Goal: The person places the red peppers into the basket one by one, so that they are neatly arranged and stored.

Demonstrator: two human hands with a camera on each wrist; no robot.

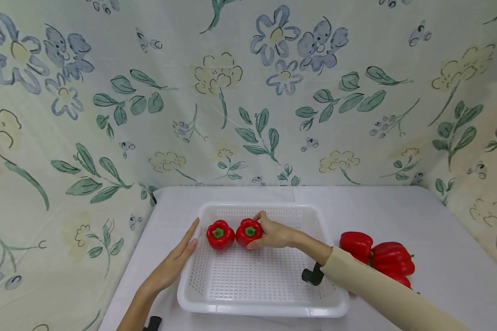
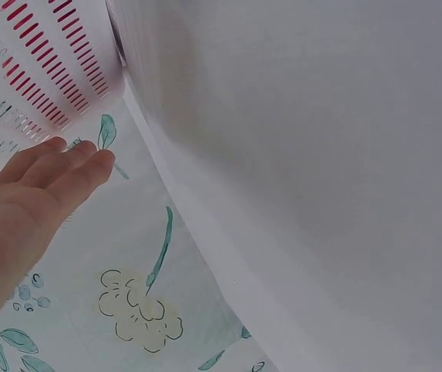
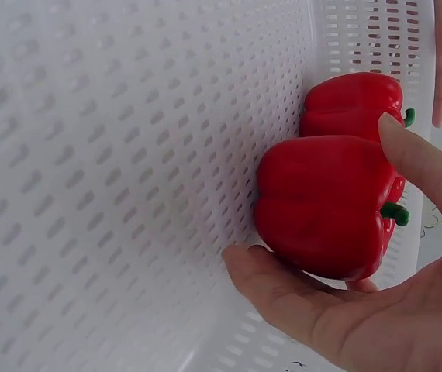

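A: Head view. Report position and hand states.
B: The held pepper (image 1: 248, 232) stands stem-up on the floor of the white basket (image 1: 273, 310), near its far edge, touching a second pepper (image 1: 220, 234) on its left. The right hand (image 1: 275, 233) wraps it, fingers curled over the top and thumb at the near side. The left hand (image 1: 175, 264) lies flat with straight fingers against the basket's left rim. More loose peppers (image 1: 377, 259) lie on the white table (image 1: 439, 239) beyond the basket's right edge.

A: Left wrist view?
B: Straight fingers (image 2: 66, 167) held together beside the slotted basket wall (image 2: 43, 70); nothing is gripped.

A: Right wrist view?
B: Thumb and fingertip (image 3: 419, 159) clamp the pepper (image 3: 322, 205) from opposite flanks.

A: Handling?
B: Judged light, with a firm hollow shell and glossy, slippery skin. Grip across the broad shoulders, not the stem; squeeze moderately.
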